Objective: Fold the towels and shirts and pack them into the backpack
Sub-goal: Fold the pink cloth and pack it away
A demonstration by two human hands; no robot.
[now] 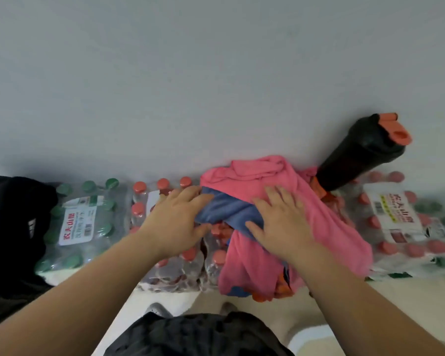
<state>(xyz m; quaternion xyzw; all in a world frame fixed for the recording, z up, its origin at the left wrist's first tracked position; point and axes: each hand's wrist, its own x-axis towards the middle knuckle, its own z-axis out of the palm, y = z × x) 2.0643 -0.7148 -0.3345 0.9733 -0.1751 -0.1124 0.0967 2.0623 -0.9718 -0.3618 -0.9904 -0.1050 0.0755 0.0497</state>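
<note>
At the far left a black fabric bag point(10, 227) with a white striped mark lies slumped on the floor. It touches a shrink-wrapped pack of green-capped water bottles point(82, 222). Next to that stands a wrapped pack of red-capped bottles point(175, 268).

The left hand point(175, 222) reaches over this pack's far edge. Its grip is on the left end of a folded blue towel point(229, 211), fingers on top and thumb below. The towel's long axis runs left to right, dipping slightly toward the person at its right end.

The towel lies across a crumpled pink cloth point(326, 217). That cloth's long axis runs from the wall toward the person, and its near end hangs over the packs' near edge.

The right hand point(280, 222) lies flat with fingers spread wide, pressing on the towel's right end and the pink cloth.

Behind, a black shaker bottle with an orange lid point(357, 160) leans rightward against the wall. A second wrapped pack of red-capped bottles point(401, 227) sits furthest right.
</note>
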